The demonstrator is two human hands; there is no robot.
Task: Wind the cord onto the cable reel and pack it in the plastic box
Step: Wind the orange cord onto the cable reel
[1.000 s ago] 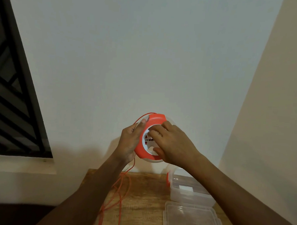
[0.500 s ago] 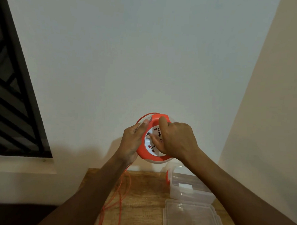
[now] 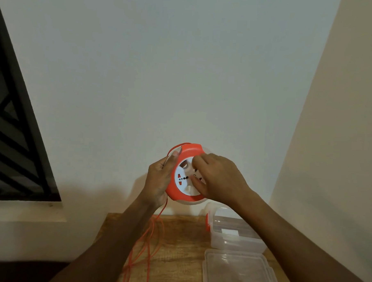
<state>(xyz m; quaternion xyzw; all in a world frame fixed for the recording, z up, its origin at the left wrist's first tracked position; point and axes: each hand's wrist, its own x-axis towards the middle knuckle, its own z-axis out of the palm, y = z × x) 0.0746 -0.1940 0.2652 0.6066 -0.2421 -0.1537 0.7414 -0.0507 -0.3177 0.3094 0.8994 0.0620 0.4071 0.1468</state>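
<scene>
Reel (image 3: 184, 179) of orange and white plastic is held upright in the air, above the far edge of a wooden table (image 3: 176, 253), with its white socket face turned toward the camera. It is gripped at its left rim by the left hand (image 3: 159, 180), whose fingers are curled round the edge and whose thumb lies along the upper rim. The right hand (image 3: 218, 179) is laid over the right part of the face, with its fingers bent and pressed against the white centre. An orange cord (image 3: 148, 241) is seen running over the top of the rim, passing under the left hand and hanging down to the table, where it is gathered in loose strands that run off the near edge of the view. A clear plastic box (image 3: 236, 234) is set on the right side of the table, below and to the right of the reel and apart from it. Its clear lid (image 3: 239, 273) is laid flat just nearer than it. A dark window grille (image 3: 12, 133) is seen on the left wall.
</scene>
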